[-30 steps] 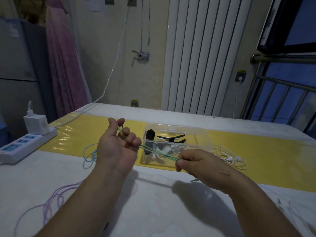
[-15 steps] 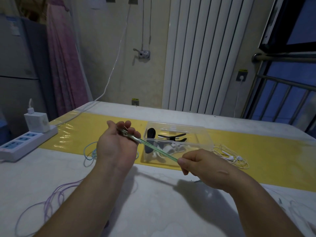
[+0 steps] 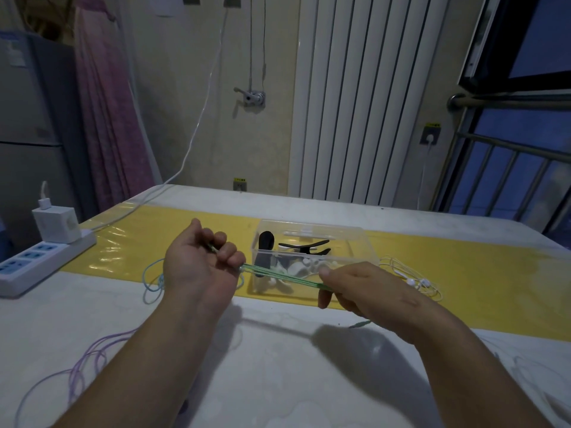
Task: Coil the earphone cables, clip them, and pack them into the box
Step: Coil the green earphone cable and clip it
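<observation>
Taut between my two hands, the green earphone cable hangs over the worktop, just in front of the clear box. In the past second my left hand has rolled slightly, and its fingers have closed over the looped end that had been hooked round a raised forefinger. My right hand has barely shifted and pinches the other end between thumb and forefinger.

The strands now run straight and parallel, several side by side. I take that to mean the folding of this cable is nearly done and it is about ready for a clip. No clip is on it yet, and it is not in the box.

The cable is thin, smooth and rubbery-looking, and a short green tail trails below my right hand onto the worktop. The box is hard transparent plastic, rectangular and open-topped, and stands on a glossy yellow mat. Inside are black clips — long and beak-shaped — and white earphones. A cream cable lies loosely coiled just right of the box. A pale blue cable curls beside my left wrist, and a lilac cable sprawls in slack loops near that forearm. The worktop is pale, matt and mottled.
</observation>
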Motion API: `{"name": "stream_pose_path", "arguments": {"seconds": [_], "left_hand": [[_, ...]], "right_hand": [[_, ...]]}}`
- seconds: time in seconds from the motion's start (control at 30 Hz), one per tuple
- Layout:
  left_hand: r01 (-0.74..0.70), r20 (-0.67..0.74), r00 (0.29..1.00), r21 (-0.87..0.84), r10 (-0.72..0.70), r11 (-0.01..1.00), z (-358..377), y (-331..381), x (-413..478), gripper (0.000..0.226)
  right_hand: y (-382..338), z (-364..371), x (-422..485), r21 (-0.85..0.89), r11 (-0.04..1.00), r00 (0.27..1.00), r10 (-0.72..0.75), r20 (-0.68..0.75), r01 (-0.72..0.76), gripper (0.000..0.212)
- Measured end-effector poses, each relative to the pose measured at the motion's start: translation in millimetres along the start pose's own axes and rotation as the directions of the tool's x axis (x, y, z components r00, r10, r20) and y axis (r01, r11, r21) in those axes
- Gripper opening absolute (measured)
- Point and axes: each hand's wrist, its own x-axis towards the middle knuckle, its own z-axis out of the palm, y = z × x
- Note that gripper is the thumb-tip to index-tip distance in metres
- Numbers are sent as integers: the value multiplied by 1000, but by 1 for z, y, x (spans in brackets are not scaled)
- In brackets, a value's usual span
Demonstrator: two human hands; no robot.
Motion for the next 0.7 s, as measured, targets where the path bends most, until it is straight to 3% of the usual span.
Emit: {"name": "stream_pose_path", "arguments": {"seconds": [0.07,0.13,0.27,0.37,0.6,0.7], "left_hand": [[20,24,1000,47,-21,999,-1,-1,-2,31],[44,69,996,118,-52,992,0,-3,-3,28],[81,174,975,308,-140,948,4,-9,-7,30],[69,229,954,463,-195,884,5,-17,-14,38],[-36,451,840,603,-303,797,4,-28,-25,40],[-38,471,808,640,-354,767,4,-30,-27,40]], "right_hand": [[0,1,1,-33,999,996,-35,-83,32,41],[3,1,3,-49,997,976,-73,-207,65,26],[7,-1,9,26,991,922,-111,-370,129,15],[8,0,10,79,980,915,-140,-379,183,18],[5,6,9,179,943,929,-220,-299,281,14],[1,9,7,206,928,930,-251,-268,309,20]]}}
